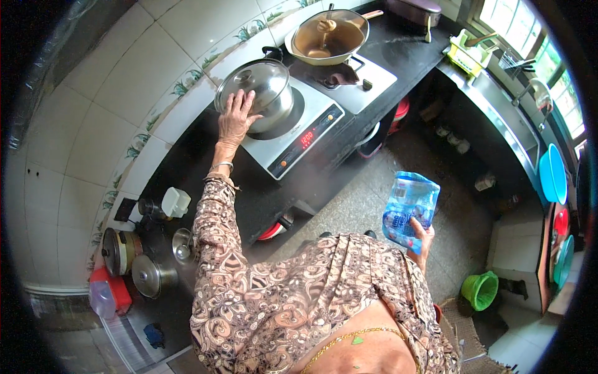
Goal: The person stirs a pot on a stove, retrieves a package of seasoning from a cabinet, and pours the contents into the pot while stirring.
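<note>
My left hand (237, 117) reaches over the near side of a stainless steel pot (275, 112). Its fingers lie flat across the rim of the domed lid (261, 77); whether they press on the metal is hard to tell. The pot stands on an induction cooker (310, 135) with a lit red display. Low on the right, my right hand (423, 240) grips the bottom corner of a blue printed plastic pouch (411, 205), thumb across its front. The pouch hangs over the floor, away from the counter.
Beyond the pot, a wok with a glass lid (331, 37) sits on a gas hob (373, 86). Lidded pots (147, 276) and a clear container (175, 202) stand on the left counter. A yellow dish rack (469, 53), sink (507, 100) and green bin (481, 290) are to the right.
</note>
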Demonstrator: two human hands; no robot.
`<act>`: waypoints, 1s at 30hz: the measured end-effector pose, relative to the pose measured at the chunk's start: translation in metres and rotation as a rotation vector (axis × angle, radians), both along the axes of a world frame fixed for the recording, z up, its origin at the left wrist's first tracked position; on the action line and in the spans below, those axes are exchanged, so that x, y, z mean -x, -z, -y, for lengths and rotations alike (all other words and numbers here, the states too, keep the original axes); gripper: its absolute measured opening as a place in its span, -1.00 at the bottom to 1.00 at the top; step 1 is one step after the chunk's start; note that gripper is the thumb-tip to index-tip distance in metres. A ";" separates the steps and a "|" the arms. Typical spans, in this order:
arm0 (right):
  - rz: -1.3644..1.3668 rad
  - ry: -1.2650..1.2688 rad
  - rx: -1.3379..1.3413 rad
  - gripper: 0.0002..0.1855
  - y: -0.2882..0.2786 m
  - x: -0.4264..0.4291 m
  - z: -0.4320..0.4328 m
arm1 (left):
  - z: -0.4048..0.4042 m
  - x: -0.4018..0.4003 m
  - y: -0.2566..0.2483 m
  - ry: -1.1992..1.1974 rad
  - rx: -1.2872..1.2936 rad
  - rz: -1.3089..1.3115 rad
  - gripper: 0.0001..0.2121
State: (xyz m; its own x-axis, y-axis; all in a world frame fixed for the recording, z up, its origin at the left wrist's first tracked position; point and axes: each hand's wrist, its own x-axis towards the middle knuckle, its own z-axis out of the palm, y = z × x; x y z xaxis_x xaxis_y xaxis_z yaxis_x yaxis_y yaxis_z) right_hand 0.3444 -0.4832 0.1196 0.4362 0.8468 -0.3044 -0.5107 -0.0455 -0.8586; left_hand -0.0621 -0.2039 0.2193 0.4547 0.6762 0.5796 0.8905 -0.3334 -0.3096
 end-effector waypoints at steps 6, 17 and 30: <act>0.004 0.018 -0.017 -0.77 0.009 -0.002 -0.002 | -0.004 0.001 0.005 -0.050 -0.027 0.003 -0.40; 0.020 0.046 -0.029 -0.76 0.013 0.000 -0.003 | -0.015 -0.008 0.007 -0.077 -0.087 0.052 -0.63; 0.108 -0.003 -0.036 -0.72 -0.020 0.003 -0.001 | -0.044 0.016 0.016 -0.211 0.139 0.168 -0.68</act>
State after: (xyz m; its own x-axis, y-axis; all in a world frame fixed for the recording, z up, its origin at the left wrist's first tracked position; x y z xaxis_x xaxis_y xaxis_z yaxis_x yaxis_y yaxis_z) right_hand 0.3418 -0.4821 0.1394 0.4623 0.8577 -0.2249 -0.4153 -0.0147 -0.9096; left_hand -0.0785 -0.1599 0.2032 0.2011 0.8237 0.5301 0.9795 -0.1645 -0.1160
